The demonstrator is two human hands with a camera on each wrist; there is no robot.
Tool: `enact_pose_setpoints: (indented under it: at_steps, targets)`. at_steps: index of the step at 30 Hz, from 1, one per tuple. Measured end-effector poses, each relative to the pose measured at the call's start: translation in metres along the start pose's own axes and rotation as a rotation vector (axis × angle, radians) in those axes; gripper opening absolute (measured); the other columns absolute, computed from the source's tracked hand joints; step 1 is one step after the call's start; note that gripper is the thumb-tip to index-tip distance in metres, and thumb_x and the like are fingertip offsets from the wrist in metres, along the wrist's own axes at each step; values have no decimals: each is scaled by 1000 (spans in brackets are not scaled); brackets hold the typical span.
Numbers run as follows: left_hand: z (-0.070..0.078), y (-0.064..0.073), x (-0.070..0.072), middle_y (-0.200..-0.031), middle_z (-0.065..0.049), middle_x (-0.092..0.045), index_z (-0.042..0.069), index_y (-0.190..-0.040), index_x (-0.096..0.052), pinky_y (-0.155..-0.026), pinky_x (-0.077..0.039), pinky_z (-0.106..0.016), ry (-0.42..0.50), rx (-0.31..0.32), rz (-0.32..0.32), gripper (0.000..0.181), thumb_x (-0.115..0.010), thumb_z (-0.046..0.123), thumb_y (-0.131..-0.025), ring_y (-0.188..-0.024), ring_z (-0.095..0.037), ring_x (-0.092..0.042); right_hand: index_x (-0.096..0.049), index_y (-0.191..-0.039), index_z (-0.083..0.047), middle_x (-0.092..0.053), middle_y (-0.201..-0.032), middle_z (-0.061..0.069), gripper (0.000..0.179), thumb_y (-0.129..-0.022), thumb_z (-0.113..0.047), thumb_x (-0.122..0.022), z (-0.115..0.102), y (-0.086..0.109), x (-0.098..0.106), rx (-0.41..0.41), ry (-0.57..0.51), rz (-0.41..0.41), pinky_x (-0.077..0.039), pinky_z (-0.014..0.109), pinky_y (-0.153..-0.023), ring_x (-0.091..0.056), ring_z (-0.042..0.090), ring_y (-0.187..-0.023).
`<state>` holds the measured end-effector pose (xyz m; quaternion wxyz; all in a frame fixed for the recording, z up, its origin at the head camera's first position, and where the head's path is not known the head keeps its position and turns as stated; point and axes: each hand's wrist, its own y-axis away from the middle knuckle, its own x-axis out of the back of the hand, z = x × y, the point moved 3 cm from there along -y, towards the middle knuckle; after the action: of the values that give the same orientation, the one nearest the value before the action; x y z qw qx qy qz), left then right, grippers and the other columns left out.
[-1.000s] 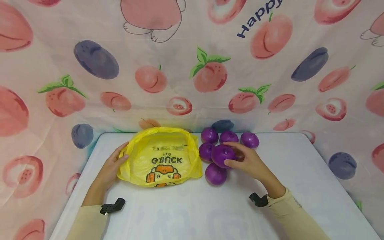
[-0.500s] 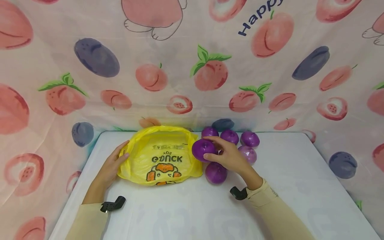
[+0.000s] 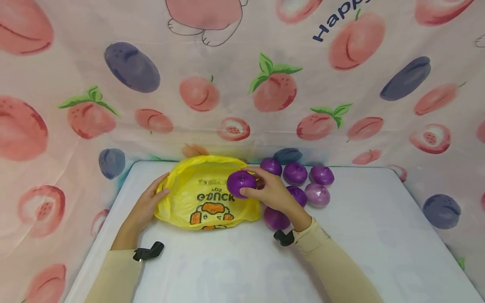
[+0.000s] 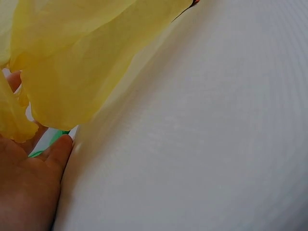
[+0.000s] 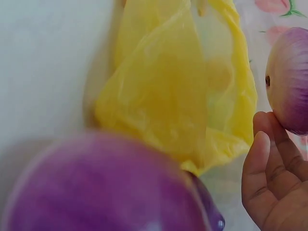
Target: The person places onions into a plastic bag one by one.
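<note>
My right hand [image 3: 274,191] grips a purple onion [image 3: 241,184] and holds it over the right part of the yellow plastic bag [image 3: 210,210]. In the right wrist view, that onion [image 5: 291,82] shows its root end above the fingertips. The bag lies on the table with its mouth spread and a duck print showing. At its left side, my left hand [image 3: 145,204] holds the rim between thumb and fingers. The left wrist view shows the thumb [image 4: 60,154] beside the bag's edge [image 4: 67,101], with the other fingers mostly hidden.
Several purple onions, including a paler one [image 3: 317,195] and a near one [image 3: 276,218], sit close together right of the bag, partly behind my right hand. A fruit-print cloth [image 3: 235,84] hangs behind the white table [image 3: 212,269].
My right hand has carried the onion left from the group to above the bag, uncovering the paler onion. My left hand stays at the bag's rim. The head view has shifted slightly.
</note>
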<state>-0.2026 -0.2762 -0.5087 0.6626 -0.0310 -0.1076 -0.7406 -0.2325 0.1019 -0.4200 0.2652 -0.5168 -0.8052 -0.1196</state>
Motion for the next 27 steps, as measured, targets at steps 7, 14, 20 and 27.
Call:
enact_pose_setpoints:
  at_steps: [7,14,20,27]
  targets:
    - [0,-3,0,-171,-3,-18,37,-161,-28,-96,-40,-4,0,2,1,60,-53,35,-107,-152,-28,-26,-58,-144,-31,-70,-126,0,64,-86,-47,-79,-8,-14,-13,-37,17,6,-58,41,-91,-68,21,-106]
    - [3,0,1,-171,-3,-18,35,-162,-27,-96,-40,-5,8,31,-1,61,-53,33,-107,-152,-28,-26,-58,-144,-30,-70,-127,2,64,-85,-45,-80,-16,-28,-28,-35,-39,5,-59,39,-91,-69,23,-107]
    - [3,1,1,-172,-2,-17,35,-162,-26,-99,-38,-6,-7,40,6,61,-53,34,-107,-154,-28,-23,-57,-144,-30,-69,-125,-1,65,-85,-47,-80,-19,-39,-43,-49,-89,-16,-59,38,-90,-68,22,-106]
    - [0,-1,2,-171,0,-19,39,-161,-28,-99,-38,-5,-20,37,11,60,-53,36,-107,-153,-26,-25,-57,-143,-34,-68,-126,-2,65,-84,-52,-80,-20,-53,-58,-66,-98,-14,-58,38,-94,-67,21,-107]
